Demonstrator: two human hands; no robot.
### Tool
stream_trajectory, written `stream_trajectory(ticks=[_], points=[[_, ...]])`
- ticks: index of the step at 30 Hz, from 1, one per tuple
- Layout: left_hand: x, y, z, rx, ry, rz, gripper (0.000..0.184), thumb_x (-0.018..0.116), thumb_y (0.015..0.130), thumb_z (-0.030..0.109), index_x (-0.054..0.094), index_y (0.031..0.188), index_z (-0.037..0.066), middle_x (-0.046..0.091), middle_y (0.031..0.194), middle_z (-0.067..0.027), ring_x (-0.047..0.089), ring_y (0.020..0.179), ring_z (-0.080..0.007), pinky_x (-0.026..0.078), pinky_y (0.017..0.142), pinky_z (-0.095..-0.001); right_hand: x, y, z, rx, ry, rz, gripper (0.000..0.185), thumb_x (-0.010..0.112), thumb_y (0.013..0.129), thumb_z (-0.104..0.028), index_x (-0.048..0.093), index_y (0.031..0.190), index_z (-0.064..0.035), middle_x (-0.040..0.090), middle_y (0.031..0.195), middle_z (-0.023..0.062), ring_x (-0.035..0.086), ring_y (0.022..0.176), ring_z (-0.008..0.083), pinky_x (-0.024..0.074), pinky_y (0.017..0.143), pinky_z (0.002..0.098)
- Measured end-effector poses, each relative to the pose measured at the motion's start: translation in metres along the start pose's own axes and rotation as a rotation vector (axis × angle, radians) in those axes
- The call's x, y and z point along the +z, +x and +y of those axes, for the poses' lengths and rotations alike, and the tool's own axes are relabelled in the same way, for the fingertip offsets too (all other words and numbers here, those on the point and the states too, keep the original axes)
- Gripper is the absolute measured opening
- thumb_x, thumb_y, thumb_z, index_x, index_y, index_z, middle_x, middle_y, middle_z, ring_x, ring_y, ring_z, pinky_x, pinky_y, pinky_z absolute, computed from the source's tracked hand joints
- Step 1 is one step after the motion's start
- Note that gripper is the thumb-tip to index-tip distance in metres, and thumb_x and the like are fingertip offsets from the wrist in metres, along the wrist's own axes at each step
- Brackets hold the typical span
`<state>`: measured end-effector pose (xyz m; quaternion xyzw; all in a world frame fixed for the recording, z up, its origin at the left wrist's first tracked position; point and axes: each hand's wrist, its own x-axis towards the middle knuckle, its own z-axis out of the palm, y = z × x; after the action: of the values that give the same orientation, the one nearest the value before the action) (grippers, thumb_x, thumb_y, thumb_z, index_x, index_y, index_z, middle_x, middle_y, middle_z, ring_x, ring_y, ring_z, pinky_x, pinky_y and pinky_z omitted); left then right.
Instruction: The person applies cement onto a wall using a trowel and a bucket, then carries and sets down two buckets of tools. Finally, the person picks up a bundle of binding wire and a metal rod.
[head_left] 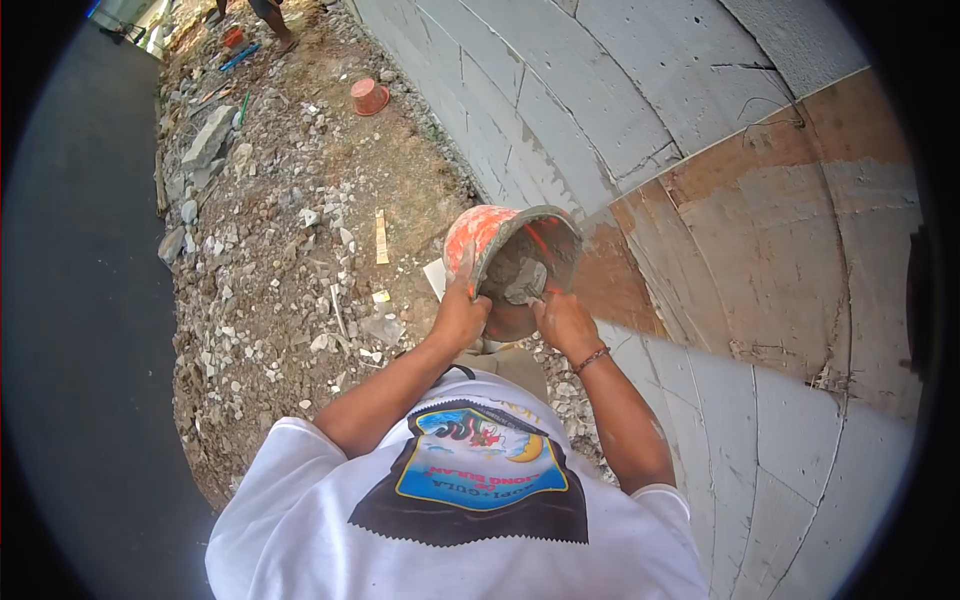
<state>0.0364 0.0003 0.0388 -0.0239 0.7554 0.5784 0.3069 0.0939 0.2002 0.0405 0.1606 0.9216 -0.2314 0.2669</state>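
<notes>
An orange-red bucket (470, 238), smeared with grey mortar, is tilted with its mouth toward me. My left hand (461, 316) is closed on the near left part of its rim. Wet grey mortar (503, 268) lies inside. My right hand (564, 322), with a bracelet at the wrist, is closed at the bucket's mouth on what looks like a trowel (526, 282). The blade is coated in mortar and rests in the bucket; the handle is hidden in my fist.
A grey block wall (600, 90) rises close on my right, with a brown and grey-smeared band (740, 240). Rubble (270, 300) covers the ground. Another orange bucket (369, 97) stands farther ahead. A person's legs (275, 22) show at the top left, beside a dark strip (90, 300).
</notes>
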Motion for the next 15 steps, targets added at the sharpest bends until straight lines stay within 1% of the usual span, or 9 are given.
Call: stream_trajectory(ticks=[2,3,5,7,9,10,12,13,15], points=[[-0.006,0.001,0.006,0.082,0.059,-0.03,0.091,0.054,0.081,-0.004,0.011,0.159,0.011,0.035,0.152,-0.0294,0.035,0.142,-0.0372,0.028,0.117,-0.0369,-0.009,-0.009,-0.002,-0.049,0.023,0.023,0.039,0.059,0.094,-0.034,0.07,0.099,0.0037,0.068,0.096,0.0292,0.066,0.093,0.0459,0.0529,0.084,0.0527],[-0.008,0.0,0.008,0.08,0.058,-0.024,0.091,0.054,0.081,-0.004,0.011,0.159,0.011,0.035,0.152,-0.0294,0.035,0.142,-0.0372,0.028,0.117,-0.0369,-0.011,-0.013,-0.005,-0.099,0.049,0.039,0.038,0.061,0.093,-0.034,0.07,0.099,0.0033,0.068,0.096,0.0287,0.066,0.093,0.0459,0.0529,0.084,0.0525],[-0.01,-0.001,0.016,0.0,0.066,-0.059,0.091,0.054,0.081,-0.004,0.011,0.16,0.013,0.035,0.152,-0.0297,0.037,0.141,-0.0368,0.03,0.116,-0.0359,-0.015,-0.007,-0.013,-0.132,0.078,0.064,0.037,0.063,0.092,-0.032,0.07,0.1,0.0032,0.068,0.096,0.0285,0.066,0.093,0.0457,0.0527,0.084,0.0523],[-0.014,0.005,0.011,0.043,0.022,-0.075,0.091,0.054,0.081,-0.004,0.011,0.16,0.013,0.035,0.152,-0.0298,0.038,0.141,-0.0364,0.03,0.116,-0.0356,-0.014,-0.001,-0.011,-0.156,0.111,0.103,0.036,0.065,0.091,-0.031,0.07,0.102,0.0032,0.068,0.097,0.0282,0.066,0.094,0.0456,0.0525,0.085,0.0521],[-0.016,0.012,0.012,0.089,-0.026,-0.084,0.091,0.055,0.081,-0.003,0.011,0.16,0.013,0.036,0.151,-0.0298,0.038,0.141,-0.0361,0.031,0.115,-0.0352,-0.005,0.014,0.003,-0.371,0.098,0.205,0.037,0.067,0.089,-0.031,0.07,0.104,0.0028,0.068,0.096,0.0277,0.066,0.094,0.0454,0.0526,0.086,0.0507],[-0.018,0.011,0.013,0.09,-0.038,-0.087,0.091,0.055,0.081,-0.003,0.011,0.16,0.013,0.037,0.151,-0.0297,0.038,0.141,-0.0357,0.031,0.115,-0.0351,-0.008,0.013,0.002,-0.377,0.097,0.205,0.037,0.067,0.089,-0.031,0.07,0.104,0.0028,0.068,0.096,0.0277,0.066,0.094,0.0454,0.0526,0.086,0.0507],[-0.019,0.01,0.015,0.092,-0.053,-0.086,0.091,0.054,0.081,-0.003,0.01,0.16,0.012,0.038,0.15,-0.0296,0.038,0.141,-0.0353,0.032,0.115,-0.0349,-0.013,0.01,0.002,-0.373,0.193,0.2,0.033,0.07,0.087,-0.028,0.07,0.096,0.0037,0.068,0.092,0.0281,0.065,0.095,0.0471,0.0511,0.084,0.0497],[-0.019,0.007,0.021,0.072,-0.035,-0.087,0.091,0.054,0.081,-0.003,0.01,0.16,0.012,0.04,0.149,-0.0285,0.041,0.138,-0.0345,0.033,0.114,-0.0343,-0.014,0.01,0.002,-0.377,0.189,0.202,0.033,0.07,0.087,-0.028,0.07,0.096,0.0037,0.068,0.092,0.0281,0.065,0.095,0.0471,0.0511,0.084,0.0497],[-0.018,0.0,0.034,0.057,-0.015,-0.089,0.091,0.054,0.082,-0.003,0.01,0.16,0.011,0.042,0.148,-0.0274,0.044,0.136,-0.0337,0.035,0.112,-0.0337,-0.014,0.01,0.0,-0.307,0.241,0.145,0.033,0.07,0.087,-0.028,0.069,0.094,0.004,0.067,0.089,0.0284,0.065,0.093,0.046,0.051,0.081,0.048]])
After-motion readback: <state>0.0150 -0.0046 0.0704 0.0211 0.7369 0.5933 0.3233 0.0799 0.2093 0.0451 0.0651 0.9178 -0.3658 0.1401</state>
